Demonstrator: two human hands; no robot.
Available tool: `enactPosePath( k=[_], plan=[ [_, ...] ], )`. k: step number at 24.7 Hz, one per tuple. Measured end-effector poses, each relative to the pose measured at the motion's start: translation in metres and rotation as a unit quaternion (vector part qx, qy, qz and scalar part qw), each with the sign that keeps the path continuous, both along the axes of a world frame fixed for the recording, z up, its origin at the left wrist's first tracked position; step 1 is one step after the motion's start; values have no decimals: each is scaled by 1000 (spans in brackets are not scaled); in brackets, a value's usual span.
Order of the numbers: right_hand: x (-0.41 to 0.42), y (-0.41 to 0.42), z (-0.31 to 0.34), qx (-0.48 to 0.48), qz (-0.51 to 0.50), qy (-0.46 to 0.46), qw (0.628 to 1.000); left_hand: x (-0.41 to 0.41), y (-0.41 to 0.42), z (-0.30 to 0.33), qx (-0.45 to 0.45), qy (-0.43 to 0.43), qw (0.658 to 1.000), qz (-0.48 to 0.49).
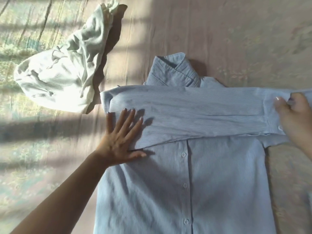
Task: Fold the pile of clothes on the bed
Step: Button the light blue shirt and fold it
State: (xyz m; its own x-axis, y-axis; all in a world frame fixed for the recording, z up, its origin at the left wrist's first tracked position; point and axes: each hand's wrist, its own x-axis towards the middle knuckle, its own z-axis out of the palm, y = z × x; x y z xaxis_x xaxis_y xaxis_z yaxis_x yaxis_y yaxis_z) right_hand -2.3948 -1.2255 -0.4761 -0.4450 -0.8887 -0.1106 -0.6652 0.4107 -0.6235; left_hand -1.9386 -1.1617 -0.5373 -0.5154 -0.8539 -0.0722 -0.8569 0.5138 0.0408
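Shirt: pale blue with fine white pinstripes; the same stripe runs on its collar and on the sleeve folded across the chest. Shirt buttons: pale blue-white. Crumpled garment, far left: off-white with a faint green cast, ribbed texture. Bedcover: dusty pink at right with a faint floral print; at left, muted green and yellow patches. Fingernails of the left hand: pale, glossy.

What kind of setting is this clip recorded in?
Probably a bedroom: a patterned bedspread covers the whole surface, a blue shirt lies spread on it for folding, and a crumpled white garment waits beside it.
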Motion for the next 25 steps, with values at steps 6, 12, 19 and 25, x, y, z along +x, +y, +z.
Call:
enactPosePath(
  k=[6, 12, 19, 25],
  plan=[
    [3, 4, -23, 120, 53, 25, 991, 17, 10, 9, 23, 30, 995, -92],
    [21, 7, -28, 129, 50, 40, 990, -38, -26, 20, 18, -7, 999, 30],
    [94, 6, 26, 15, 65, -72, 995, -89, -24, 6, 73, 128, 980, 130],
    [165, 36, -5, 131, 275, 137, 943, -156, -46, 42, 350, 596, 592, 414]
  ],
)
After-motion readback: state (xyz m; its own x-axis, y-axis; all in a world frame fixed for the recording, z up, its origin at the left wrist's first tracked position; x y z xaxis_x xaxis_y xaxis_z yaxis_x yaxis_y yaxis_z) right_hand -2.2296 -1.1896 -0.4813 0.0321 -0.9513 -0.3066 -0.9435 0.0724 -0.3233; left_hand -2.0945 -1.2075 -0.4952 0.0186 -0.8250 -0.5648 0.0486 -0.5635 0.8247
